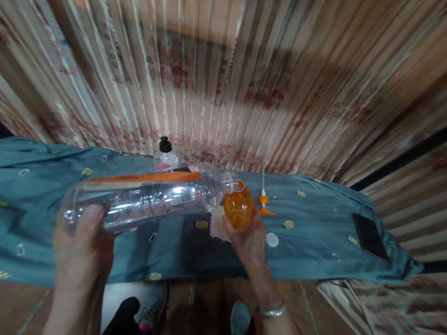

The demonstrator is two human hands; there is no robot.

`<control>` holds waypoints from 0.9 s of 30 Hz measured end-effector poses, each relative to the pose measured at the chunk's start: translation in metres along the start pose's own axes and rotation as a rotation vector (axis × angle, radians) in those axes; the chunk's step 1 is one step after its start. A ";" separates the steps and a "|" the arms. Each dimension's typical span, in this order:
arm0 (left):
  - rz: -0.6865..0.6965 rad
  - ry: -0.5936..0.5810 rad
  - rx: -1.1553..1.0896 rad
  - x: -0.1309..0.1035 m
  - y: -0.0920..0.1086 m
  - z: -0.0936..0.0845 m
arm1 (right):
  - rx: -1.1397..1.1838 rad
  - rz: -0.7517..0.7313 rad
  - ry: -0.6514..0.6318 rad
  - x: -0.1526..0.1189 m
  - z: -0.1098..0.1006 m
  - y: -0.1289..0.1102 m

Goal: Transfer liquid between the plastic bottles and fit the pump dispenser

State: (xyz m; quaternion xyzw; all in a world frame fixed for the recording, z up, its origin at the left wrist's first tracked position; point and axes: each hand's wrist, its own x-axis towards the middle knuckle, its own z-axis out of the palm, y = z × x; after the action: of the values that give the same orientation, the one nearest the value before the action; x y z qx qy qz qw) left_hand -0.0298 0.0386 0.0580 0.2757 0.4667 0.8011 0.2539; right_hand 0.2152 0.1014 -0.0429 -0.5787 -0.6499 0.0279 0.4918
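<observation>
My left hand (87,235) grips the base end of a large clear plastic bottle (154,200) with an orange label strip. The bottle lies nearly level in the air, its neck pointing right. At its mouth is the open top of a small orange translucent bottle (238,208), wrapped by the fingers of my right hand (250,236). Whether liquid passes between the two is too small to tell. Just right of them an orange pump top (263,199) with a clear tube lies on the cloth, and a white round cap (272,240) is nearer to me.
A teal patterned cloth (302,258) covers the table. Behind the large bottle stands a clear bottle with a black cap (165,145). A pale cloth piece (218,225) lies mid-table, a black phone (370,236) at the right. Striped curtains (237,82) hang behind.
</observation>
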 end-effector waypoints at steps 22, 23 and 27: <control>-0.035 0.013 -0.013 -0.008 0.016 0.008 | 0.001 0.045 -0.012 -0.001 -0.004 -0.001; -0.032 0.024 -0.012 -0.008 0.016 0.007 | 0.000 0.045 -0.018 -0.001 -0.004 0.000; -0.028 0.067 -0.027 -0.010 0.016 0.006 | -0.005 0.031 -0.034 -0.001 -0.005 -0.001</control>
State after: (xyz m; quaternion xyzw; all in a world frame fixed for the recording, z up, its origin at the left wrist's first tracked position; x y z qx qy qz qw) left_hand -0.0215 0.0288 0.0723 0.2385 0.4680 0.8125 0.2529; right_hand 0.2182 0.0979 -0.0401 -0.5895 -0.6491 0.0438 0.4788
